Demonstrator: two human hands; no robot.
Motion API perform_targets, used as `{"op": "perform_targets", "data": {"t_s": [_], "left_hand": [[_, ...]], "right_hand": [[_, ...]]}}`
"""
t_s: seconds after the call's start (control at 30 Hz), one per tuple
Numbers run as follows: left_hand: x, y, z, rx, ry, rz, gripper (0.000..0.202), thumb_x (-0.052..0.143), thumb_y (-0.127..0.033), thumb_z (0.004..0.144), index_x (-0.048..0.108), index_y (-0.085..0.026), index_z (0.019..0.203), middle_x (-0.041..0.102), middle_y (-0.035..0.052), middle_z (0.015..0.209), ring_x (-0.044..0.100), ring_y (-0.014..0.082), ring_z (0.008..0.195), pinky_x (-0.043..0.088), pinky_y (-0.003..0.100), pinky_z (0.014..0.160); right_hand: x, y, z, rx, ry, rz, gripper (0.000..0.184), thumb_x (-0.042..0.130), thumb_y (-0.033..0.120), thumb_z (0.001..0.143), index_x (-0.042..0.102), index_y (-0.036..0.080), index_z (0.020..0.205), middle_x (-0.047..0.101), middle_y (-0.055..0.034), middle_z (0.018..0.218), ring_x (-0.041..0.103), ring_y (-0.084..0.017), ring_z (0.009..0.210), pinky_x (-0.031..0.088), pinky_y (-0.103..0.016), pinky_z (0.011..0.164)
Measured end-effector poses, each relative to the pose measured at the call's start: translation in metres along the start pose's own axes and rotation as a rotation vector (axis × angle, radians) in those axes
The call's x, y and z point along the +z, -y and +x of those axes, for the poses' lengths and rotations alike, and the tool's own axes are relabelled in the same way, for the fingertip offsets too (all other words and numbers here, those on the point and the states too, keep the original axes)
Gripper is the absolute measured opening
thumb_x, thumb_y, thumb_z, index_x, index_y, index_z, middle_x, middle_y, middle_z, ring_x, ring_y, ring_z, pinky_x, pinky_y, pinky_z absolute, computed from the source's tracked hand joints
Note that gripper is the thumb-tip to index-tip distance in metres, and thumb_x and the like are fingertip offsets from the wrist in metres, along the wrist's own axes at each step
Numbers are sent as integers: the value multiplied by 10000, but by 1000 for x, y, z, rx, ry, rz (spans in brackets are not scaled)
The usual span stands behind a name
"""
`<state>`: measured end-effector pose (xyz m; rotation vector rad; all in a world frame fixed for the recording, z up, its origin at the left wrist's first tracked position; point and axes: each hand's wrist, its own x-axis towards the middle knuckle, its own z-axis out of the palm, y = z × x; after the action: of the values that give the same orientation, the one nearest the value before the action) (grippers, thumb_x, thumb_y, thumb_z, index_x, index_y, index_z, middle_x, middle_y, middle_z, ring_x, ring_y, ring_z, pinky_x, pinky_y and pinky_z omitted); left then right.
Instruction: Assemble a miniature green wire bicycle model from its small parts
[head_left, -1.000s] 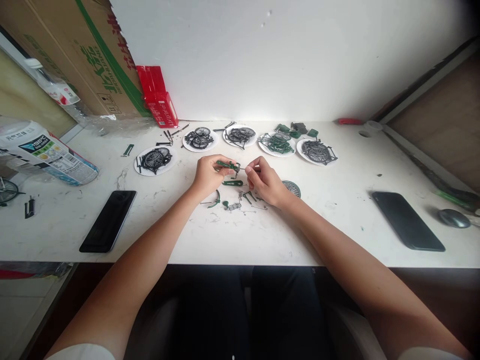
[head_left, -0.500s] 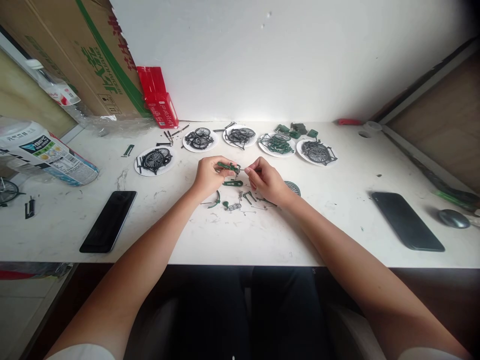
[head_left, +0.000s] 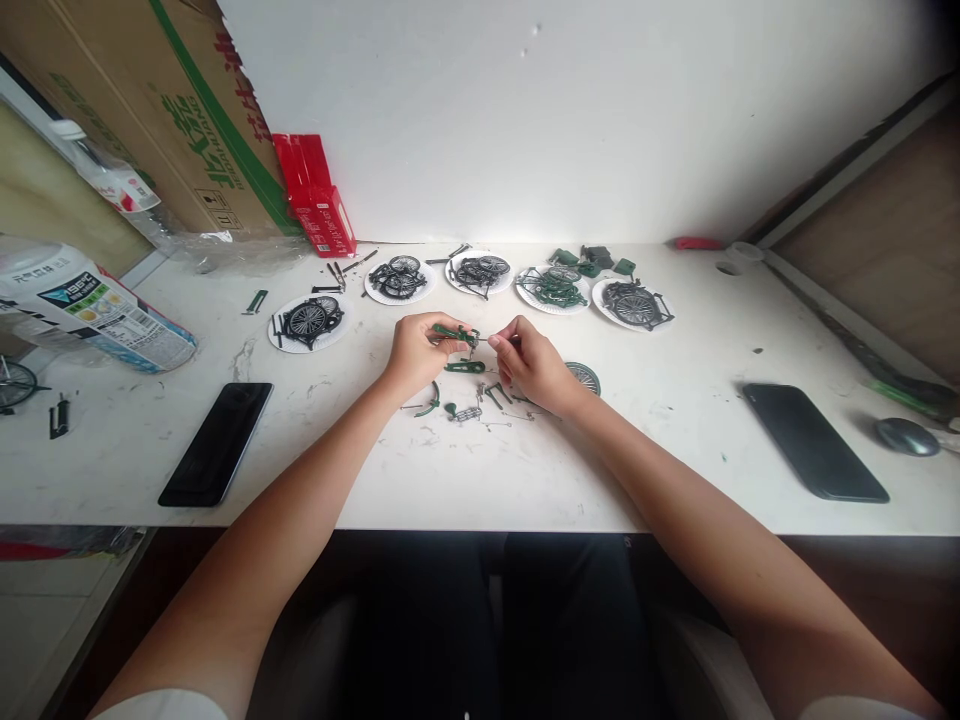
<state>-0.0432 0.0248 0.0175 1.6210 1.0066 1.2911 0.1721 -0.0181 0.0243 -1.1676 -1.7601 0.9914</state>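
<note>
My left hand (head_left: 417,350) is closed on a green model bicycle frame (head_left: 454,333), pinching it between thumb and fingers above the table. From the pinched fingers of my right hand (head_left: 531,362) a thin rod (head_left: 483,340) points left and meets the frame's right end; its far part is hidden in the hand. Under the hands lie a green chain guard (head_left: 465,367), a curved green mudguard (head_left: 431,402), a small green saddle (head_left: 451,409) and a grey rack-like part (head_left: 469,413). A spoked wheel (head_left: 585,378) sits partly behind my right wrist.
Several paper plates with model bicycle parts line the back, among them one with green parts (head_left: 555,290) and one with a black wheel (head_left: 307,322). A phone (head_left: 216,444) lies left; a dark flat slab (head_left: 816,442) and a mouse (head_left: 907,436) lie right. A large bottle (head_left: 97,305) stands far left.
Both hands stay nearly in place with the frame and the rod still meeting. Only a very slight shift of the view shows.
</note>
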Motion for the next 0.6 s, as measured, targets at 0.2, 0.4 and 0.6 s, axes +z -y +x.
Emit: {"op": "perform_targets", "data": {"t_s": [0.2, 0.4, 0.6], "left_hand": [[0, -2, 0, 23, 6, 27, 186, 918, -242, 729, 828, -175, 877, 843, 99, 989, 799, 276, 963, 650, 414, 910], [-1, -2, 0, 31, 9, 49, 199, 924, -267, 743, 832, -173, 892, 841, 104, 995, 797, 277, 964, 643, 421, 928], [0, -5, 0, 29, 9, 63, 142, 878, -180, 749, 837, -171, 884, 843, 91, 979, 797, 265, 949, 642, 395, 901]], "right_hand": [[3, 1, 0, 14, -26, -11, 453, 510, 705, 1066, 421, 272, 965, 595, 59, 607, 571, -151, 489, 439, -309, 540], [5, -1, 0, 21, -38, 2, 465, 510, 720, 1058, 419, 273, 968, 583, 56, 606, 531, -148, 487, 415, -300, 522], [5, -2, 0, 29, -39, -15, 458, 507, 713, 1062, 440, 268, 972, 580, 45, 598, 533, -154, 488, 402, -294, 510]]}}
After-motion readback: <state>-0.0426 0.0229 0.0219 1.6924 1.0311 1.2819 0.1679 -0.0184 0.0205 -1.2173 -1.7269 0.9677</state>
